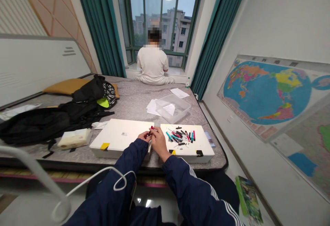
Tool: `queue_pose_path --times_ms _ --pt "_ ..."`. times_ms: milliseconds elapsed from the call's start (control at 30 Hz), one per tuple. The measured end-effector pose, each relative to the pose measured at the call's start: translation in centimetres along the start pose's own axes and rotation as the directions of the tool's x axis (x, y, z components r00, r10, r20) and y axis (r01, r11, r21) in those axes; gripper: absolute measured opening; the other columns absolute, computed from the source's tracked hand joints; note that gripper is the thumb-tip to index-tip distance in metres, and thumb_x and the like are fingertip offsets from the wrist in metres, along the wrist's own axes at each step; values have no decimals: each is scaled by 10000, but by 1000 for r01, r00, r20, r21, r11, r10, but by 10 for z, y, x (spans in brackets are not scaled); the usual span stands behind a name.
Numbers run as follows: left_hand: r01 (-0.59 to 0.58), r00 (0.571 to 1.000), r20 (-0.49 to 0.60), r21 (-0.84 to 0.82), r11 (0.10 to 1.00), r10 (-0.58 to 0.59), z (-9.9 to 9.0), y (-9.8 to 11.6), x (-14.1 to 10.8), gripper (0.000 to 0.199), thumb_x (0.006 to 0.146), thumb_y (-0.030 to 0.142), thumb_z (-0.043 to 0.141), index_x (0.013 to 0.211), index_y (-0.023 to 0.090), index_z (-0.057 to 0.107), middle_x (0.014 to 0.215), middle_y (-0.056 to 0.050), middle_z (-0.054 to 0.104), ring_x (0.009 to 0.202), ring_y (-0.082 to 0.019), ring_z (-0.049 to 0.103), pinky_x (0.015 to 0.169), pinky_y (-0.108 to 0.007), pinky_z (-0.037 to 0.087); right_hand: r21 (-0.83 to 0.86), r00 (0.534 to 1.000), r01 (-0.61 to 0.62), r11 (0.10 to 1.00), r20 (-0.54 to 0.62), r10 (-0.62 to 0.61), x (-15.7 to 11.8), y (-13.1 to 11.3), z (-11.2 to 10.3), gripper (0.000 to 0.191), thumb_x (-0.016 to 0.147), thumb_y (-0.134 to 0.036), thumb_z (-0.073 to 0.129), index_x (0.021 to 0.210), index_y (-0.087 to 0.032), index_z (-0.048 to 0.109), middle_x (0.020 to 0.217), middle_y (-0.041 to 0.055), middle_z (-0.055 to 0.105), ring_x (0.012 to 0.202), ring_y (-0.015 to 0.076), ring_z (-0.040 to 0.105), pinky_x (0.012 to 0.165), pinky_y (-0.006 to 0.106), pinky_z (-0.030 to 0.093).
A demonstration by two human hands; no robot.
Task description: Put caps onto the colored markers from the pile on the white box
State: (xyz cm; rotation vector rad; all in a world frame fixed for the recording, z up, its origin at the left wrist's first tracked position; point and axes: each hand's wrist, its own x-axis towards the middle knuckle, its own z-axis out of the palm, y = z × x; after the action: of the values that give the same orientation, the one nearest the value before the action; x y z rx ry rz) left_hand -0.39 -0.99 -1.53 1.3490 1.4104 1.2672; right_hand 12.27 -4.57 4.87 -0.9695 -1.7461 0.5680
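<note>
My left hand [144, 136] and my right hand [158, 139] meet over the gap between two white boxes. Their fingers are closed together on a small red and dark piece [152, 127], which looks like part of a pen. Most of it is hidden by the fingers. Just right of my right hand, a loose pile of pens and pen parts [180, 136] in black, red, teal and blue lies on the right white box [206, 147]. The left white box [108, 133], with a yellow tab at its front, lies beneath and beside my left hand.
A clear plastic bin [177, 117] and white papers [152, 107] lie beyond the boxes. Black bags [64, 116] and a tissue pack [74, 139] are at left. A person [152, 61] sits by the window. A white cable [90, 179] loops near my left sleeve.
</note>
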Motion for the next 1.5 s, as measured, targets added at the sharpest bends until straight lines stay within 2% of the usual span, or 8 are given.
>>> queue_pose_path --times_ms 133,233,367,500,667,933,1067,1500 --pt "6 998 -70 -12 1000 -7 2 -19 7 466 534 476 766 832 130 673 698 -39 668 467 -78 458 472 -233 380 91 993 -79 993 -76 86 18 21 -34 373 786 -92 421 1025 -199 687 1049 73 606 993 181 559 861 308 466" --pt "-9 997 -76 -14 1000 8 2 -27 9 481 545 509 750 838 135 672 709 -36 658 443 -58 402 451 -223 331 194 967 -212 958 -97 234 24 47 -52 267 747 -173 530 970 -174 676 979 72 654 857 183 590 780 313 484" --pt "-27 998 -64 -44 999 24 2 -33 10 484 553 524 748 839 142 669 710 -37 652 449 -61 405 457 -226 329 416 904 -350 839 -85 419 21 74 -56 328 659 -238 664 975 -152 643 942 76 668 780 169 607 718 301 493" --pt "-26 999 -40 -27 999 25 2 -34 10 469 566 509 746 851 142 678 648 -21 636 449 -67 405 464 -227 325 586 865 -401 704 -11 502 14 70 -49 357 668 -325 706 983 -183 611 934 52 653 747 140 613 681 281 508" --pt "-26 999 -25 40 999 27 1 -31 8 473 575 504 738 867 133 701 504 19 549 433 -79 383 456 -229 298 691 855 -439 574 124 504 16 53 -47 357 750 -442 664 993 -192 588 957 70 650 807 155 625 690 292 532" --pt "-14 999 -38 31 999 16 1 -19 4 481 542 519 745 833 138 715 476 20 535 414 -72 345 442 -235 259 532 884 -431 729 85 460 26 58 -44 393 758 -485 632 963 -151 610 846 80 670 695 148 610 555 237 499" --pt "3 999 -47 43 999 0 2 -14 2 464 520 511 750 803 145 724 445 31 508 407 -72 336 442 -236 253 486 901 -413 771 92 425 24 59 -44 402 767 -482 622 971 -135 613 821 82 674 675 148 609 538 233 491" --pt "-56 996 -66 165 985 68 3 -16 1 331 591 391 733 827 159 745 473 26 553 417 -77 360 446 -233 293 469 881 -439 767 59 468 22 66 -44 398 741 -484 648 954 -148 641 889 85 671 749 163 623 572 255 528"
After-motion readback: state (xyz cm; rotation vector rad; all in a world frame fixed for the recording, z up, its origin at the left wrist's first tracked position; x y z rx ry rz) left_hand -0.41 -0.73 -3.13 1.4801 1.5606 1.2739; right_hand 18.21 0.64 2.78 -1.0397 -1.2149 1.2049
